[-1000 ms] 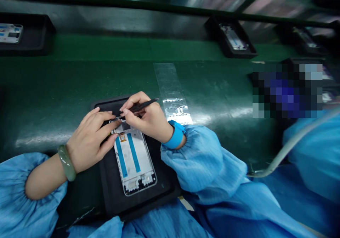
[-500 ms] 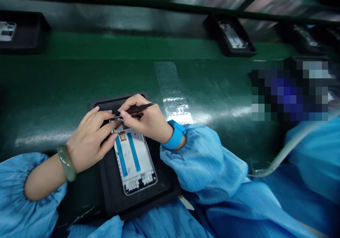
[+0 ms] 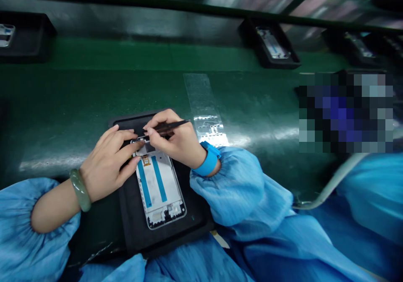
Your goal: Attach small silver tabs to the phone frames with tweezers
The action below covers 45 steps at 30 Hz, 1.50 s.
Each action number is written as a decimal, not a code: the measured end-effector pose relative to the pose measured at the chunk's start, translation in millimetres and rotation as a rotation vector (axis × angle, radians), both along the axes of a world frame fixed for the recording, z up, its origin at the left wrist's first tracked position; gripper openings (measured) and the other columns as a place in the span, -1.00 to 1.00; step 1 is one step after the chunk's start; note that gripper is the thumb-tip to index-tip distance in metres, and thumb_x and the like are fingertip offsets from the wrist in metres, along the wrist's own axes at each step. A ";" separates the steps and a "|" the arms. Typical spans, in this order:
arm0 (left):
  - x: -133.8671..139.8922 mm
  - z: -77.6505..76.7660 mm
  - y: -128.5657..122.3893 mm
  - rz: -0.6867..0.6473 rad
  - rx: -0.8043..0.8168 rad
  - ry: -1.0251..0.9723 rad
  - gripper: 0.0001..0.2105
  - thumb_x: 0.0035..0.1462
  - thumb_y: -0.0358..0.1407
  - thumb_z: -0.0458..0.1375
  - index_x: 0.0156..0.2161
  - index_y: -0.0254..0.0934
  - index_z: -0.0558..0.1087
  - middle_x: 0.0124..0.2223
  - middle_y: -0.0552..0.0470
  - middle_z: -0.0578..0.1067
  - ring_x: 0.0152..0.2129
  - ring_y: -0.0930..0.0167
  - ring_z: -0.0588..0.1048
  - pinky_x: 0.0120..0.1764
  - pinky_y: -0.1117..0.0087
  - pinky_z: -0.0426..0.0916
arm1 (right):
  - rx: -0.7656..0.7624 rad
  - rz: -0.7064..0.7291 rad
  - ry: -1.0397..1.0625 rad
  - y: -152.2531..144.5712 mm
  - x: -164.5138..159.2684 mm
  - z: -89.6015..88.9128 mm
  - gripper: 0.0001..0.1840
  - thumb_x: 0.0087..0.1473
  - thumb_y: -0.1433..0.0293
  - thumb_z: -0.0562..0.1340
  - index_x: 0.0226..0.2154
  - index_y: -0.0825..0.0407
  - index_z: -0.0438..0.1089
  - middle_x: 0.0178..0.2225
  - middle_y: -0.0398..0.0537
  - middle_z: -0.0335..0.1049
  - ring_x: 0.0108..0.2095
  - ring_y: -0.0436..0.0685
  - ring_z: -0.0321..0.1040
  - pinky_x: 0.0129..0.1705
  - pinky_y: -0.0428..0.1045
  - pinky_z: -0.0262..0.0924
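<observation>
A white phone frame (image 3: 154, 181) with two blue strips and a small orange flex piece lies in a black foam tray (image 3: 134, 227). My left hand (image 3: 108, 162) rests with its fingers spread over the frame's upper left edge, fingertips touching it. In my right hand (image 3: 176, 137) is a pair of dark tweezers (image 3: 171, 126), pinched between thumb and fingers above the frame's top end. Fingers partly hide the tweezer tips and the top of the frame.
A clear film strip (image 3: 210, 126) with white stickers lies right of the tray. Along the back, black trays (image 3: 270, 59) hold other phone frames. A person in a blue sleeve (image 3: 374, 189) sits at the right, beside a pale cable (image 3: 330, 183).
My right hand with the tweezers has shifted slightly right and away from the frame's top edge. My left hand stays nearly in place.
</observation>
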<state>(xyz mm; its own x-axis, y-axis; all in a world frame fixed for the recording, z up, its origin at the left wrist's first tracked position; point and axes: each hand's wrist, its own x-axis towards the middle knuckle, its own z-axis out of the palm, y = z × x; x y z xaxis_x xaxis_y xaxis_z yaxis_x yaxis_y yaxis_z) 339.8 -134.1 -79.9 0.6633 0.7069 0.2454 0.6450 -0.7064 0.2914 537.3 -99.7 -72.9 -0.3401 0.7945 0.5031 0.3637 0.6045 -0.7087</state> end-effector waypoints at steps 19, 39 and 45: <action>2.1 0.4 0.1 0.007 0.025 -0.006 -0.72 0.17 -0.33 0.02 -0.01 -0.35 0.33 -0.03 -0.15 0.35 0.02 0.27 0.30 0.17 0.02 0.08 | 0.194 -0.003 -0.153 -1.8 -4.3 -1.1 -0.88 -0.01 0.57 0.13 -0.37 0.07 0.26 -0.42 -0.14 0.34 -0.38 -0.05 0.31 -0.31 -0.14 0.25; 1.6 2.7 -1.1 -0.005 0.028 0.030 -0.66 0.18 -0.27 0.01 0.03 -0.36 0.33 -0.01 -0.20 0.36 0.04 0.22 0.30 0.16 0.00 0.10 | 0.002 -0.117 -0.064 -1.5 -5.0 -6.4 -0.91 0.00 0.52 0.15 -0.41 0.03 0.21 -0.43 -0.18 0.30 -0.42 -0.06 0.32 -0.35 -0.12 0.26; 1.3 1.5 -1.5 0.000 0.018 0.042 -0.65 0.18 -0.27 0.01 0.05 -0.34 0.32 0.00 -0.18 0.36 0.06 0.23 0.28 0.17 0.01 0.07 | -0.162 -0.093 0.038 0.6 -0.2 -5.9 -0.93 0.02 0.46 0.17 -0.39 0.03 0.22 -0.44 -0.22 0.27 -0.45 -0.08 0.32 -0.40 -0.15 0.25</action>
<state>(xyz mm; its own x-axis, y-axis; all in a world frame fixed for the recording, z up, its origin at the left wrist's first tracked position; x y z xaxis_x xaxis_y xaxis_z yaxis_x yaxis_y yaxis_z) 341.1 -135.6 -78.3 0.6734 0.7027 0.2297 0.6565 -0.7112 0.2513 537.1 -99.2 -78.7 -0.2447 0.8933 0.3770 0.3836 0.4463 -0.8085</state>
